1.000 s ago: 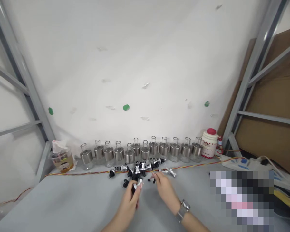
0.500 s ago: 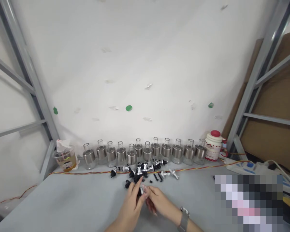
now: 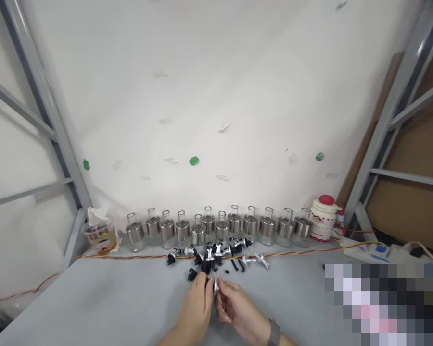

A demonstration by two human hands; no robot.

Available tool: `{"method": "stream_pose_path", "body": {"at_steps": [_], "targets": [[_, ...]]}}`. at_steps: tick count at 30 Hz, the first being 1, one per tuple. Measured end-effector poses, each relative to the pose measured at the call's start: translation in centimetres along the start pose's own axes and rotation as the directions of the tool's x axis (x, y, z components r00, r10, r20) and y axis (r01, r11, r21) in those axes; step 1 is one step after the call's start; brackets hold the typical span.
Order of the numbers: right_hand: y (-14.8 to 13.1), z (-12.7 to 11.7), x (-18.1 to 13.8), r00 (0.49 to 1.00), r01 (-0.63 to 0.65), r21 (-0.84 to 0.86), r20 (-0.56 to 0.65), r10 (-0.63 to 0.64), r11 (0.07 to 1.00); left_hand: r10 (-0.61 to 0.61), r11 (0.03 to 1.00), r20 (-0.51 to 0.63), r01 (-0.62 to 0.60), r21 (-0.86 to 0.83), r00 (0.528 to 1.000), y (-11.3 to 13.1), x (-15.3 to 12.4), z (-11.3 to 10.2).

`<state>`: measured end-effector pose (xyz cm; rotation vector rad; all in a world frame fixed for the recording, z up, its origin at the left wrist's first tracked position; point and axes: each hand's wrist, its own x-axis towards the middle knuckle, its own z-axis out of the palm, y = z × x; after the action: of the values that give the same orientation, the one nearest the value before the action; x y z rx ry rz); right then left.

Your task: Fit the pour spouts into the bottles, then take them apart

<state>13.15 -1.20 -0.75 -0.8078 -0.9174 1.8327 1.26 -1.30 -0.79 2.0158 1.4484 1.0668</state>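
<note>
Low in the middle of the view, my left hand [image 3: 197, 302] and my right hand [image 3: 234, 302] meet, both closed on one small black-and-silver bottle pourer [image 3: 215, 285]. My left fingers wrap its black part, which is mostly hidden. At its silver rim, my right thumb and fingertips pinch from the right. Just beyond the hands lies a loose pile of black-and-silver bottle pourers [image 3: 210, 255]. Two silver spout pieces [image 3: 262, 261] rest to the right of the pile, near small black pieces [image 3: 241, 265].
A row of glass bottles with metal sleeves [image 3: 198, 234] stands along the wall. A plastic cup [image 3: 101, 238] is at the left, a white jar with a red lid [image 3: 323, 218] at the right. A twisted cable [image 3: 292, 251] crosses the grey table [image 3: 94, 298]; a power strip [image 3: 368, 250] lies right.
My left index finger, stretched forward before, has curled in around the pourer. My right fingers have shifted slightly on the silver rim. The whole view has moved a little.
</note>
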Motion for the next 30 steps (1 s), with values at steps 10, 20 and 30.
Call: {"method": "stream_pose_path", "body": {"at_steps": [10,20,30], "targets": [[-0.4,-1.3,-1.0,0.744,0.425,-0.900,0.282,-0.606,0.102,-0.479,0.628,0.385,0.614,-0.477,0.789,1.0,1.7,0.0],[-1.1,0.3,-0.7,0.971,0.177,-0.461,-0.062,-0.231,0.869,-0.083,0.980,-0.032,0.076,-0.184,0.996,0.4,1.0,-0.7],[-2.3,-0.9,-0.7,0.858,0.322,-0.840,0.064,-0.509,0.436,-0.407,0.762,0.235,0.470,-0.446,0.883,1.0,2.4,0.2]]}}
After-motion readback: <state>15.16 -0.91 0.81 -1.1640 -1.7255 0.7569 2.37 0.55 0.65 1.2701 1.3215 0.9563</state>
